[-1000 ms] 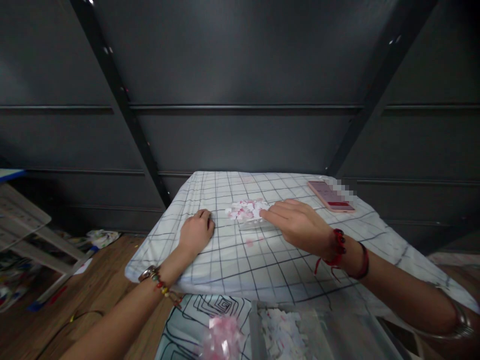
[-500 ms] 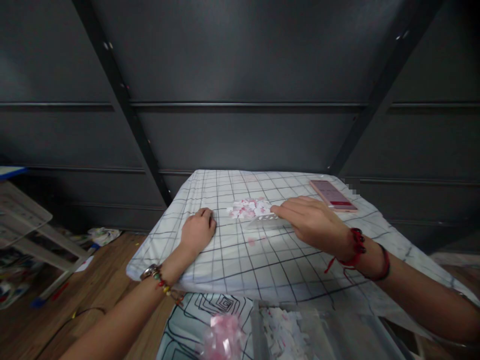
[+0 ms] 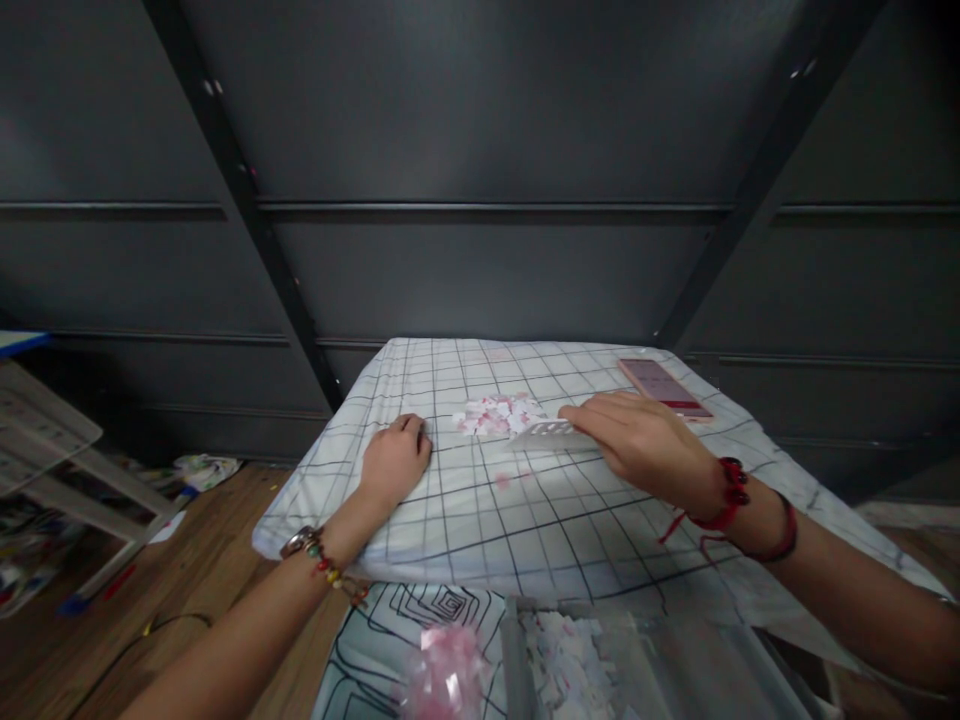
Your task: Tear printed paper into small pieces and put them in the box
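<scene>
On the gridded white cloth, my left hand (image 3: 395, 461) rests near the left side with its fingers curled in, and nothing shows in them. My right hand (image 3: 643, 437) pinches a flat, see-through whitish piece with a row of slanted white marks (image 3: 551, 431); its exact kind is unclear. This piece is tilted, its left end beside a small heap of white and pink paper-like bits (image 3: 499, 414). The fingers of my right hand hide the piece's right end. A few pink specks (image 3: 502, 481) lie on the cloth in front of the heap.
A pink-edged phone (image 3: 664, 388) lies at the table's back right. Below the front edge stand a clear plastic bin (image 3: 513, 650) with white pieces inside and a shiny pink packet (image 3: 450, 670). Dark panels (image 3: 480, 280) rise behind the table. A white frame stand (image 3: 112, 500) is at left.
My right hand has moved a little to the right with the see-through piece, away from the heap, so more of its marked face shows. My left hand stays put.
</scene>
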The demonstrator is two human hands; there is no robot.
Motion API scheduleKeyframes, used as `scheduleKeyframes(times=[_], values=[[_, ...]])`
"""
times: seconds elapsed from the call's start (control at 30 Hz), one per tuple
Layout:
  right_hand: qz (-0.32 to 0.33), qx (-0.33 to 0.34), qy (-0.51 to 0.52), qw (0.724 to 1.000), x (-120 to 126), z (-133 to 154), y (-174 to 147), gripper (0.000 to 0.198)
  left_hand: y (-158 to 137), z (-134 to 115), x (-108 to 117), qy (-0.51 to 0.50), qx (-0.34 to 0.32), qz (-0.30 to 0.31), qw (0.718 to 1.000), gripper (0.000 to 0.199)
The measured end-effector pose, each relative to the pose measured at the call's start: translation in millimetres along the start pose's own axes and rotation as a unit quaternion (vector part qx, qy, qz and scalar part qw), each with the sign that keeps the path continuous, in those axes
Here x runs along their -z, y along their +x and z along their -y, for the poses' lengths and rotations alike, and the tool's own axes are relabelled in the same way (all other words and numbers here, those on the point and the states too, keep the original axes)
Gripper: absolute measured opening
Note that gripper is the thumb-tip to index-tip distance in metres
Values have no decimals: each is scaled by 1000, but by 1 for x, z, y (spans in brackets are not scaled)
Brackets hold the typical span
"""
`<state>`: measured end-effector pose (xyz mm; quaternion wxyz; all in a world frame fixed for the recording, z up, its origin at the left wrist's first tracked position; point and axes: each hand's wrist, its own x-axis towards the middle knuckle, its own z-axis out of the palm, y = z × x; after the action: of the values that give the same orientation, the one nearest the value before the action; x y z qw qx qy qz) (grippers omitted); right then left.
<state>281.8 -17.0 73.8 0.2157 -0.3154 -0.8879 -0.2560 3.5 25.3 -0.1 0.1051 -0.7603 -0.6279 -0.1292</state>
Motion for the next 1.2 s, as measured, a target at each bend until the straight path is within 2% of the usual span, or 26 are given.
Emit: scheduleKeyframes(times=[0.13, 0.3, 0.43, 0.57, 0.63, 0.7, 0.8, 1.0, 1.1, 1.2], values=[[26, -32, -10, 999, -1, 10, -11, 30, 0, 0, 0, -2, -3, -6, 1000, 24], [51, -59, -7, 997, 11, 34, -9, 29, -1, 0, 1, -6, -15, -21, 1000, 26], [45, -85, -56, 994, 18, 40, -9, 30, -2, 1, 4, -2, -46, -31, 998, 26], [63, -137, -132, 980, 22, 43, -14, 31, -17, 12, 7, -47, -151, 25, 987, 33], [84, -145, -144, 975, 23, 49, -14, 32, -29, 21, 8, -66, -189, 66, 977, 43], [83, -136, -145, 976, 24, 56, -10, 34, -43, 30, 12, -64, -193, 110, 973, 53], [51, -104, -132, 984, 23, 71, 3, 36, -56, 38, 19, -58, -188, 159, 967, 58], [30, -84, -62, 994, 21, 90, 28, 26, -63, 39, 25, -59, -188, 155, 968, 58], [30, -96, -61, 993, 19, 83, 30, 27, -63, 39, 26, -53, -192, 158, 967, 61], [67, -111, -67, 989, 19, 70, 24, 29, -65, 39, 28, -45, -198, 163, 965, 64]])
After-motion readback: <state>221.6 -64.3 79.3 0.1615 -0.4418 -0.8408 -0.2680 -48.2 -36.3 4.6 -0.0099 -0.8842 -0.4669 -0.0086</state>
